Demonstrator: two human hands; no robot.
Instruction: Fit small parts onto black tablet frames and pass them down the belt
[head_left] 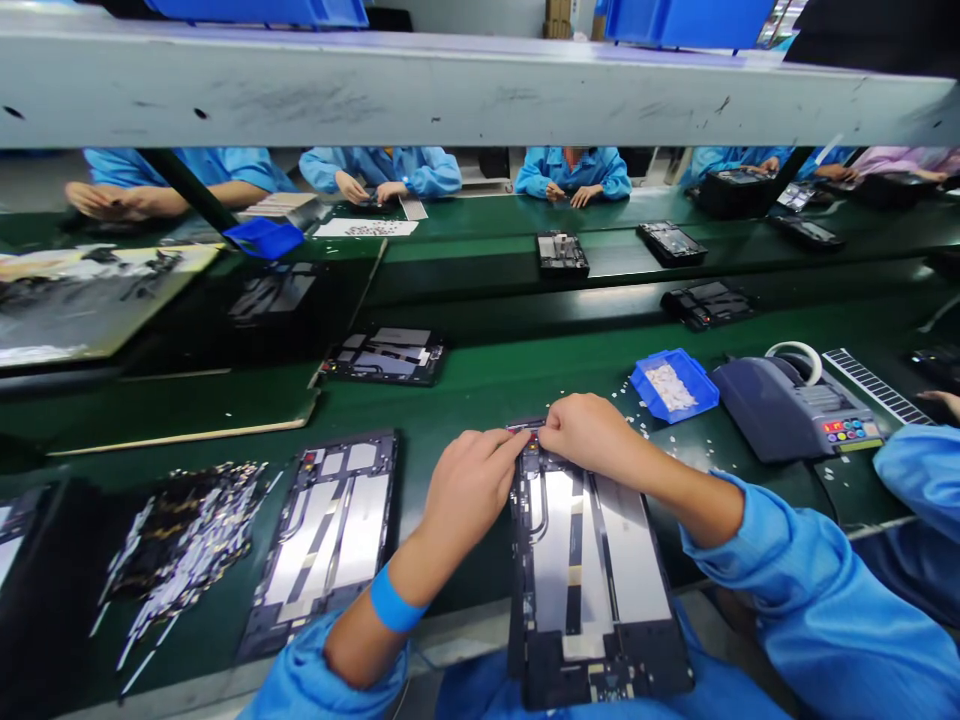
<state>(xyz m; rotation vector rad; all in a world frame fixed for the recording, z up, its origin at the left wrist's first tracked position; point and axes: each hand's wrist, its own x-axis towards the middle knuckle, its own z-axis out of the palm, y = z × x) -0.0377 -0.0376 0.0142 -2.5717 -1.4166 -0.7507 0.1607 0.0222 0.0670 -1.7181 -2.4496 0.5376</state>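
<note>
An opened tablet [630, 540] lies in front of me, its silver battery panels, black flex cable and dark frame exposed. Its lower end hangs over the bench edge above my lap. My left hand [472, 480], with a blue band at the wrist, grips the tablet's top left corner, fingertips pressed together by the small camera part. Against the same top edge, my right hand [589, 430] is closed in a pinch; whatever is between its fingertips is hidden. A second opened tablet [330, 530] rests to the left, beside a pile of thin flex cables [191, 545].
A blue tray [675, 385] of small white pieces stands right of centre, with bits scattered around it. Beside it are a grey tape dispenser [787, 400] and a label strip [877, 385]. More tablets [386, 355] sit on the line. A shelf beam [480, 95] crosses above; co-workers sit opposite.
</note>
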